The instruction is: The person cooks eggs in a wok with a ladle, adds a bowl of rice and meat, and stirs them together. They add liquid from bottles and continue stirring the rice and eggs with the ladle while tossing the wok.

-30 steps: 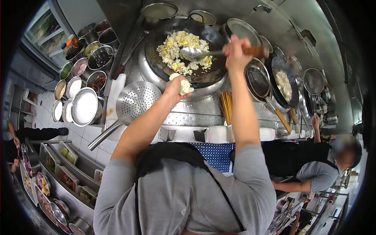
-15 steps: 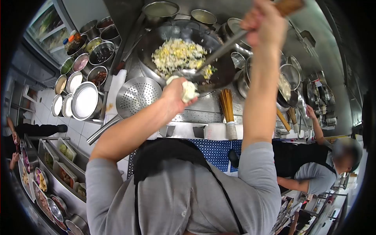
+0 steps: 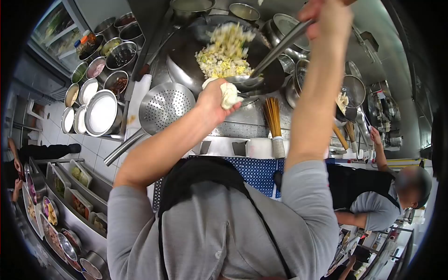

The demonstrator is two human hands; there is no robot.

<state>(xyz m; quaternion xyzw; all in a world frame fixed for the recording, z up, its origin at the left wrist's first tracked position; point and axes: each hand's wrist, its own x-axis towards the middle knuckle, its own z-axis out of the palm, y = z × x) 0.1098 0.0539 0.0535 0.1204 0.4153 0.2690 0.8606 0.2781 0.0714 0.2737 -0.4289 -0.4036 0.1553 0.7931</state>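
Observation:
My left hand (image 3: 212, 103) is closed around a bunched pale cloth (image 3: 229, 96) at the near rim of a dark wok (image 3: 183, 56); the rim under the cloth is hidden. Inside the wok is rice mixed with yellow egg bits (image 3: 221, 63), part of it blurred in the air above the far side. Up at the top right, my right hand (image 3: 329, 21) grips the long handle of a metal ladle (image 3: 281, 48). The ladle's bowl sits low in the wok, against the near edge of the rice.
A perforated strainer (image 3: 165, 107) lies left of the wok, a bamboo brush (image 3: 272, 122) to its right. Metal bowls of ingredients (image 3: 101, 114) crowd the left side. At right, a co-worker (image 3: 368, 198) reaches toward another wok (image 3: 345, 112) holding food.
The rice has gone from lying in the wok to being partly tossed upward. My right hand has moved up and right, and the ladle's bowl has shifted right. My left hand keeps its hold.

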